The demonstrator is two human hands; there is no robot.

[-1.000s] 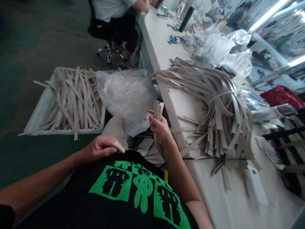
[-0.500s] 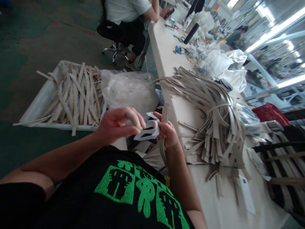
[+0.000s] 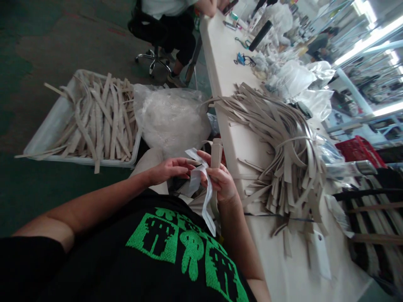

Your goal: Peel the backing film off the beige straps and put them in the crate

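Observation:
My right hand is closed round a small bundle of beige strips that stands upright at the table's near edge. My left hand pinches a thin white strip of paper or tape that loops over the bundle and hangs down toward my black shirt with green print. Both hands meet in front of my chest. A big heap of the same beige strips lies on the white table just right of my right hand.
On the floor to the left stands a white tray full of beige strips, next to a stuffed clear plastic bag. Another person sits on a wheeled chair at the table's far end. Plastic bags, a red basket and tools crowd the table's right side.
My left hand rose from my lap to the bundle, bringing a white strip. The strip now drapes over the bundle and hangs lower. My right hand kept hold of the bundle.

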